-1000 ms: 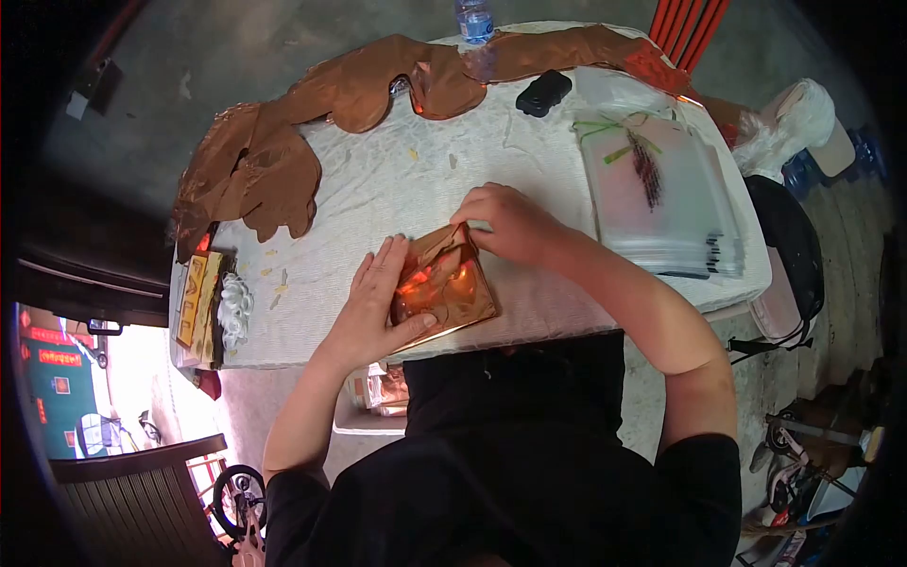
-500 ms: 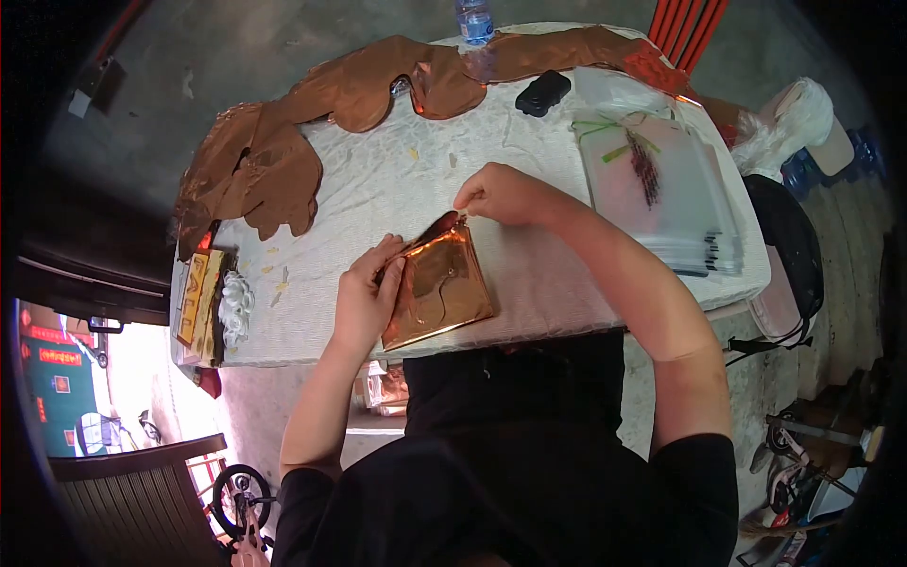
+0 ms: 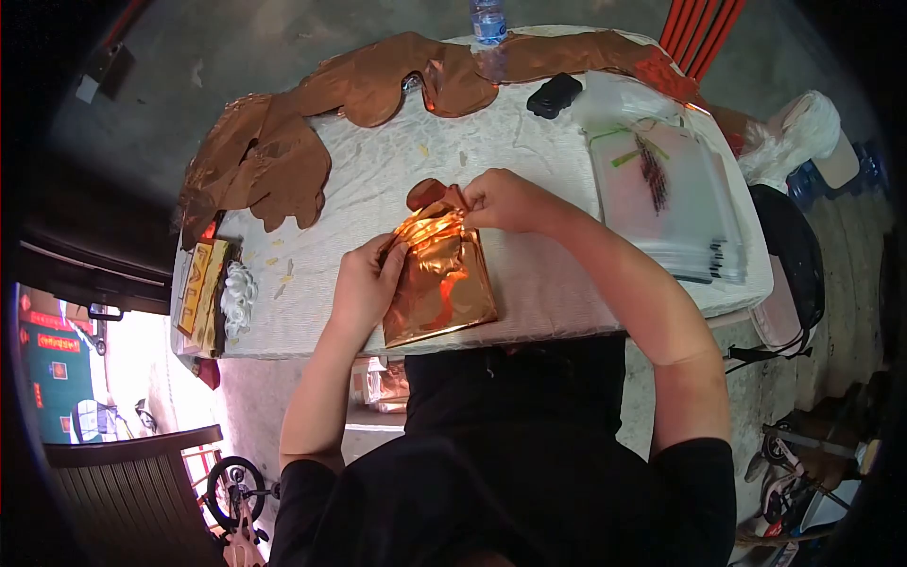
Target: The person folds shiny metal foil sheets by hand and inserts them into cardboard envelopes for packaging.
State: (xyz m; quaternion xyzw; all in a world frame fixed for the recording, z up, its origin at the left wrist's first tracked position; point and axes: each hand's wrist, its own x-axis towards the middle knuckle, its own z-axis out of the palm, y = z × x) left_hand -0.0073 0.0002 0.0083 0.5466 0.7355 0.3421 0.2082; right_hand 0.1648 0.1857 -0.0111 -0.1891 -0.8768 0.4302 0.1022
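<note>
A stack of shiny copper-coloured foil pieces (image 3: 439, 293) lies at the table's near edge, in front of my body. My left hand (image 3: 370, 279) pinches the top sheet at its upper left side, thumb on top. At the upper right corner, the closed fingers of my right hand (image 3: 493, 200) grip the same foil. Between the hands the foil is wrinkled and raised, and a rounded dark flap stands up beyond it.
Flat copper foil shapes (image 3: 368, 80) run along the far edge of the table (image 3: 378, 170). Also there are a water bottle (image 3: 489, 21), a black object (image 3: 555, 95), clear plastic sleeves (image 3: 652, 208), white flowers (image 3: 238, 298) and a gold box (image 3: 203, 293).
The upper part of the foil has been lifted and wrinkled between my hands, and its rounded flap now stands up. My right hand has moved slightly. The view has shifted a little.
</note>
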